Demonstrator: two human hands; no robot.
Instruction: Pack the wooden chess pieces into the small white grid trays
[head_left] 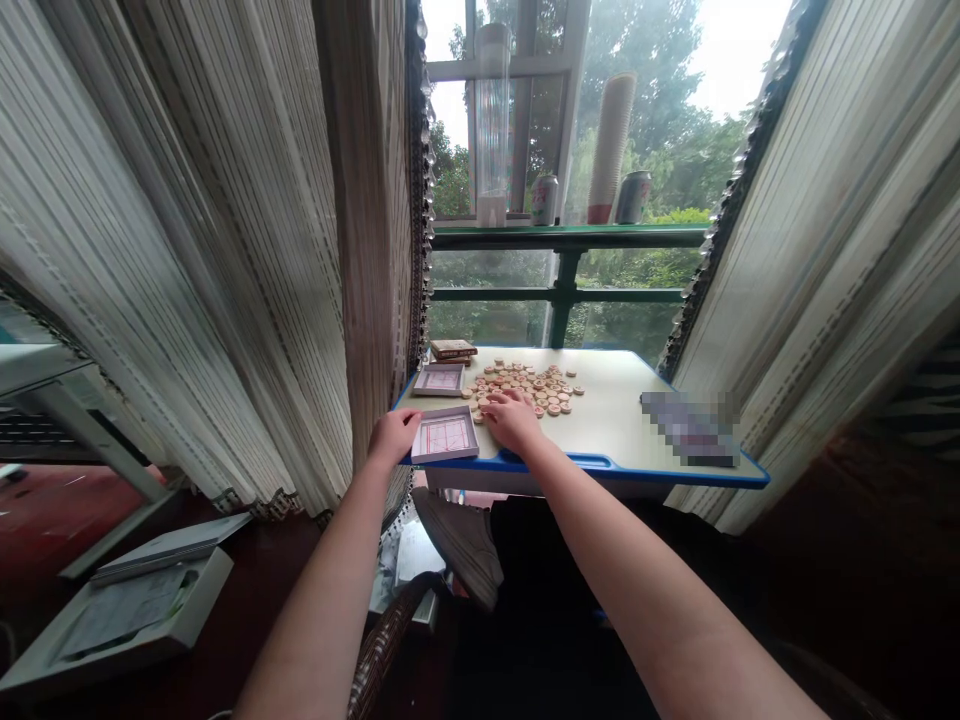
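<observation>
Round wooden Chinese chess pieces (555, 397) lie in a loose heap on the small table (611, 400). My right hand (514, 422) rests over the near left side of the heap, its fingers apart and touching the pieces there; what lies beneath them is partly hidden. A shallow open box (446, 435) with a red-lined grid inside stands at the table's near left corner. My left hand (395, 436) is closed on the left rim of this box. Just behind it sits a second shallow box tray (440, 380).
Small brown boxes (453, 349) are stacked at the far left corner. A blurred dark flat object (688, 430) lies on the right. Cans (634, 197), stacked paper cups (611, 150) and a clear tube (493, 130) stand on the sill. Curtains (255, 250) flank the table.
</observation>
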